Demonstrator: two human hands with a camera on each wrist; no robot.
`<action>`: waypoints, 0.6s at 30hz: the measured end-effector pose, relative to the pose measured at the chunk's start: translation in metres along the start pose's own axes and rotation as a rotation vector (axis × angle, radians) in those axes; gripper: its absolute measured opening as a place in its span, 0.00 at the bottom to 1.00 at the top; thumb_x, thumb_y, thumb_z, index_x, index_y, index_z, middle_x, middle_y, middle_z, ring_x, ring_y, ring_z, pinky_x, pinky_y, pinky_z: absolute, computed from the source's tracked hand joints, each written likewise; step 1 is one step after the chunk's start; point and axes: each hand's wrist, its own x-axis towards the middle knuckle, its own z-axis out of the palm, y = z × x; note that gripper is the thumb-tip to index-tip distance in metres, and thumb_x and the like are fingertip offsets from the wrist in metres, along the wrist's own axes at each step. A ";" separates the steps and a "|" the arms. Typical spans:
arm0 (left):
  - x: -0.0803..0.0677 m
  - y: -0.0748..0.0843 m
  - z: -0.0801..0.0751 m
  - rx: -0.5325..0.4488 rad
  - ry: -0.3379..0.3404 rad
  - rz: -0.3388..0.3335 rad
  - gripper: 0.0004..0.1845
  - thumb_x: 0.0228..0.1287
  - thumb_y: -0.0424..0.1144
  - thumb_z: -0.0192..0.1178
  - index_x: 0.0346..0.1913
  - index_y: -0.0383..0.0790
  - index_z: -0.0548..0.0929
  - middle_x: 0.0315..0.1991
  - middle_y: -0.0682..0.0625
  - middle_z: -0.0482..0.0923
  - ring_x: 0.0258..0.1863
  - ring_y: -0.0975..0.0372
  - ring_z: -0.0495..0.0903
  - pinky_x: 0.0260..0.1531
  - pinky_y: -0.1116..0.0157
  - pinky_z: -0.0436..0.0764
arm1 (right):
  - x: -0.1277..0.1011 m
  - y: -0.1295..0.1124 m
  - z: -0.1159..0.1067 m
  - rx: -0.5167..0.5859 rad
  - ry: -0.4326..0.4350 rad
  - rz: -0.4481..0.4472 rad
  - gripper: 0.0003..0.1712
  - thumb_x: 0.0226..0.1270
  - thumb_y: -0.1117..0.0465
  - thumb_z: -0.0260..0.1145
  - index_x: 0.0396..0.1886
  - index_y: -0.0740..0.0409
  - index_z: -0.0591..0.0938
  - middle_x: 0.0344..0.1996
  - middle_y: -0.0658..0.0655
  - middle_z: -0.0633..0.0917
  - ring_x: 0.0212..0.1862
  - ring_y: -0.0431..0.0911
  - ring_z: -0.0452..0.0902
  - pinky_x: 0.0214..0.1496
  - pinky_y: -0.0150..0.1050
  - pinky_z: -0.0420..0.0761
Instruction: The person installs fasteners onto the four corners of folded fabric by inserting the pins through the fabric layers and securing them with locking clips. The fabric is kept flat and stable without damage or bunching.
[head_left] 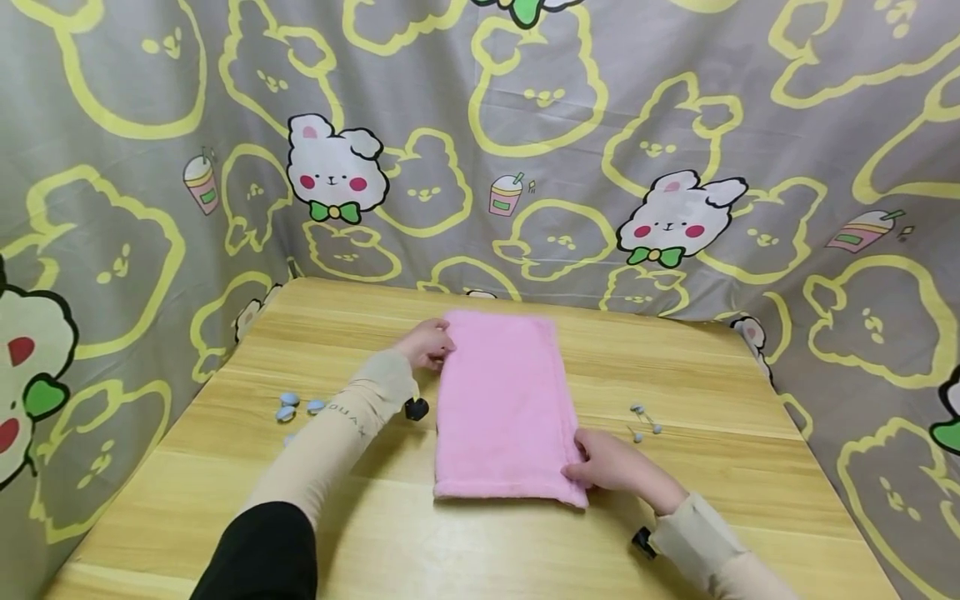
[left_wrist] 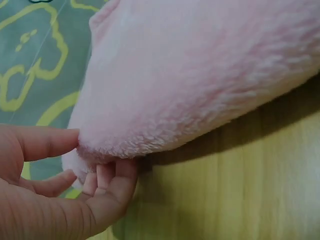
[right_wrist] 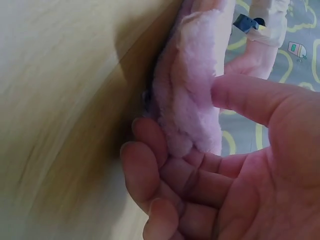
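A folded pink plush cloth [head_left: 498, 408] lies lengthwise on the wooden table, its layers visible along the right side. My left hand [head_left: 429, 343] holds its far left edge. In the left wrist view, the thumb of that hand [left_wrist: 65, 185] is on top of the fluffy cloth [left_wrist: 190, 75] and fingers are tucked beneath the edge. At the near right corner, my right hand [head_left: 611, 462] grips the cloth. The right wrist view shows the right hand's [right_wrist: 235, 165] thumb against the upper side of the stacked pink layers [right_wrist: 187, 90], with fingers curled under them.
Several light-blue rounded caps [head_left: 286, 412] lie left of the cloth, partly behind the left forearm. To the right are a few small blue-headed pins [head_left: 638, 437]. A grey patterned curtain [head_left: 540, 175] surrounds the wooden table [head_left: 405, 542] at the back and sides.
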 end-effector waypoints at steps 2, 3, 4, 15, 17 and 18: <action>0.002 0.002 0.006 0.026 0.006 0.015 0.40 0.61 0.21 0.52 0.75 0.42 0.54 0.38 0.46 0.66 0.31 0.60 0.68 0.32 0.63 0.73 | -0.003 0.000 0.000 -0.014 0.012 0.010 0.16 0.57 0.55 0.72 0.27 0.56 0.72 0.20 0.51 0.73 0.24 0.42 0.69 0.25 0.33 0.66; 0.004 0.003 0.008 0.041 0.004 0.023 0.40 0.60 0.20 0.52 0.75 0.42 0.55 0.39 0.46 0.66 0.32 0.59 0.68 0.32 0.63 0.74 | -0.004 0.000 0.000 -0.021 0.016 0.014 0.17 0.56 0.54 0.72 0.27 0.56 0.72 0.20 0.51 0.74 0.24 0.42 0.69 0.25 0.34 0.66; 0.005 0.004 0.010 0.052 -0.003 0.032 0.40 0.60 0.20 0.52 0.75 0.42 0.55 0.41 0.45 0.66 0.32 0.59 0.68 0.33 0.63 0.74 | -0.005 0.001 0.000 -0.028 0.018 0.016 0.17 0.56 0.54 0.72 0.26 0.56 0.72 0.20 0.51 0.74 0.24 0.42 0.69 0.25 0.34 0.66; -0.009 -0.004 -0.005 0.186 -0.160 0.140 0.35 0.71 0.34 0.52 0.77 0.41 0.51 0.69 0.35 0.62 0.56 0.51 0.73 0.57 0.52 0.76 | -0.009 0.010 -0.001 0.020 -0.011 -0.024 0.18 0.60 0.47 0.69 0.28 0.54 0.74 0.19 0.49 0.74 0.22 0.40 0.67 0.23 0.32 0.66; -0.022 -0.003 -0.009 0.261 -0.147 0.172 0.34 0.71 0.36 0.51 0.76 0.41 0.53 0.68 0.35 0.64 0.60 0.47 0.72 0.60 0.48 0.74 | -0.010 0.011 -0.004 0.043 -0.022 -0.029 0.18 0.61 0.46 0.69 0.28 0.54 0.73 0.18 0.48 0.74 0.21 0.39 0.66 0.22 0.31 0.65; -0.029 -0.002 -0.010 0.304 -0.137 0.197 0.33 0.71 0.38 0.51 0.76 0.41 0.55 0.68 0.35 0.64 0.62 0.45 0.71 0.61 0.46 0.73 | -0.011 0.012 -0.006 0.050 -0.023 -0.033 0.19 0.62 0.46 0.68 0.28 0.54 0.73 0.18 0.48 0.73 0.21 0.39 0.65 0.21 0.31 0.65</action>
